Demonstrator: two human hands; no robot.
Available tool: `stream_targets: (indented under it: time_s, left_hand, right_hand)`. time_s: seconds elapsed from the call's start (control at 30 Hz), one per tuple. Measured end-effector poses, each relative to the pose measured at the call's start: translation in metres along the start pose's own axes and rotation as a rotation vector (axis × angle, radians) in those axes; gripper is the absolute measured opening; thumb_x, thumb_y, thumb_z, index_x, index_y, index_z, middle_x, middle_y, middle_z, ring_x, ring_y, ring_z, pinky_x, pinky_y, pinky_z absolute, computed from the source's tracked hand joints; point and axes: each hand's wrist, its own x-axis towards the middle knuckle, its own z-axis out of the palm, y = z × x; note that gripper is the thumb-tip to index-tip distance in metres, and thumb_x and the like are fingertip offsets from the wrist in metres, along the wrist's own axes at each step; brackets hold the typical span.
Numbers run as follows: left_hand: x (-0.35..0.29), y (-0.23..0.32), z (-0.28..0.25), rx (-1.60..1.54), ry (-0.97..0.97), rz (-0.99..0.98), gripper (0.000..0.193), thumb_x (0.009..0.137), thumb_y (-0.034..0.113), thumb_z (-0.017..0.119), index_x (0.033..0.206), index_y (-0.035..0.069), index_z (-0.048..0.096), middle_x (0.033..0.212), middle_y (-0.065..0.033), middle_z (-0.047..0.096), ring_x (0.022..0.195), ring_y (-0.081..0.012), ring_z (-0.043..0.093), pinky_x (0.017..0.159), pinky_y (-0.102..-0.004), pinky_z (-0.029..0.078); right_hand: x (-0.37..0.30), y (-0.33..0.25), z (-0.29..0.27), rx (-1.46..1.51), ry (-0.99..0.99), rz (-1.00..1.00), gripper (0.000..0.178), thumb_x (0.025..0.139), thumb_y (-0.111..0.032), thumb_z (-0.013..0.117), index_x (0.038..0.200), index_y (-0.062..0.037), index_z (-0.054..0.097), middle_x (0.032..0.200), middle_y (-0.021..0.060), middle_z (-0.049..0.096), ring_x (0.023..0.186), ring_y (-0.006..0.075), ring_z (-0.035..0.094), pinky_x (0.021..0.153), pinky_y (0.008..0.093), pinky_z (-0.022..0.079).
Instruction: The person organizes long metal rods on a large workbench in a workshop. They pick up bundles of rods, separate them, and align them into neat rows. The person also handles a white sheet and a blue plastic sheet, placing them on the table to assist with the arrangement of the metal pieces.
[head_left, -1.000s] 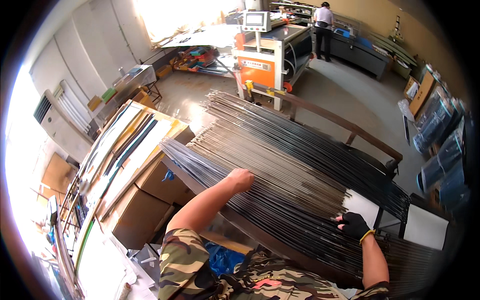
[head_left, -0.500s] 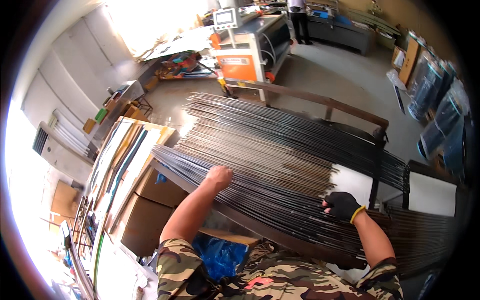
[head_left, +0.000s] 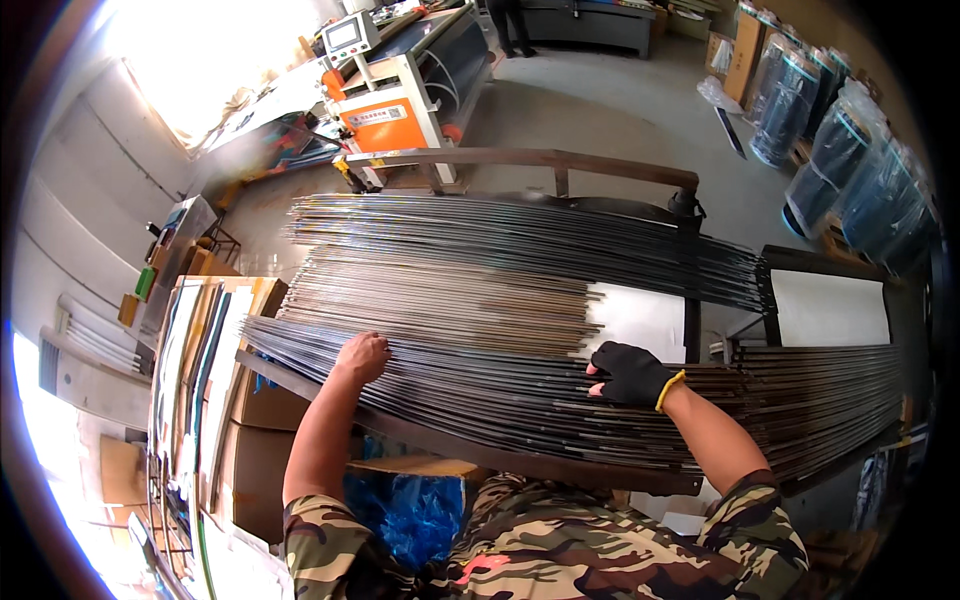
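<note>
Front bundle of long, thin, dark grey metal rods (head_left: pixel 470 400): runs along the near side of the flat white rectangular sheet (head_left: pixel 645 320), my landmark, and well out to its left. Main risk is tangling: rods bunch tight far left of the sheet and spread below it, so pulling one could drag or cross its neighbours.

Bare left hand (head_left: pixel 362 357) is on the bundle, left of the sheet, fingers curled down. Right hand in a black glove with yellow cuff (head_left: pixel 635 378) is at the sheet's near edge, thumb and fingertips bare, low over the rods. Can't tell whether either grip is holding a rod or just touching. If the two grips catch different rods, a lift would likely twist or bow them. Bare skin on rod ends or burrs could get nicked, left hand most exposed.

Middle bundle of pale silvery-tan metal rods (head_left: pixel 400 290): left of the sheet, right ends uneven and reaching its edge. A sideways sweep could snag those ends and mix the batches. Far bundle of blackish metal rods (head_left: pixel 540 235) passes behind the sheet, safer unless a long rod swings.

Dark brown metal-framed desk (head_left: pixel 620 474): front rail is nearer the person than the sheet. Outermost rods lie close to it; a hard pull toward the body could roll some over.
</note>
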Motion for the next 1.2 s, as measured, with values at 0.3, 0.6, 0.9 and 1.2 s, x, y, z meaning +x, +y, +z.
stream_targets:
  time_s: [0.3,0.6,0.9,1.2]
  left_hand:
    - [-0.005,0.004,-0.012,0.058,0.018,-0.139,0.021,0.080,0.007,0.055,0.091,0.005,0.073,0.109,-0.0141,0.068,0.110,-0.0318,0.063,0.094,-0.0409,0.052]
    - [0.005,0.009,-0.010,0.040,-0.018,-0.134,0.020,0.078,0.009,0.057,0.089,0.003,0.074,0.102,-0.0163,0.071,0.103,-0.0334,0.067,0.088,-0.0422,0.055]
    - [0.017,-0.098,-0.063,-0.049,-0.164,-0.294,0.053,0.086,0.057,0.064,0.115,0.014,0.070,0.112,-0.0126,0.069,0.108,-0.0323,0.064,0.092,-0.0427,0.052]
    - [0.166,-0.313,-0.024,-0.449,0.310,-0.637,0.077,0.092,0.063,0.050,0.115,-0.009,0.065,0.116,-0.0285,0.065,0.115,-0.0420,0.060,0.099,-0.0455,0.046]
  right_hand:
    - [0.054,0.065,0.011,0.430,0.473,0.371,0.042,0.085,-0.017,0.073,0.121,-0.0036,0.056,0.108,0.0149,0.062,0.079,0.0227,0.066,0.073,0.0338,0.053]
    - [0.138,0.123,0.034,0.451,0.569,0.512,0.042,0.086,-0.025,0.071,0.117,0.0008,0.060,0.100,0.0167,0.069,0.090,0.0288,0.067,0.080,0.0368,0.052]
    - [0.138,0.102,0.042,0.028,0.741,0.596,0.033,0.081,-0.028,0.076,0.096,-0.0016,0.062,0.092,0.0176,0.065,0.088,0.0305,0.065,0.077,0.0402,0.052]
    - [0.162,0.037,0.018,0.024,0.714,1.034,0.039,0.082,-0.033,0.075,0.100,-0.0016,0.061,0.094,0.0148,0.064,0.089,0.0292,0.064,0.081,0.0388,0.051]
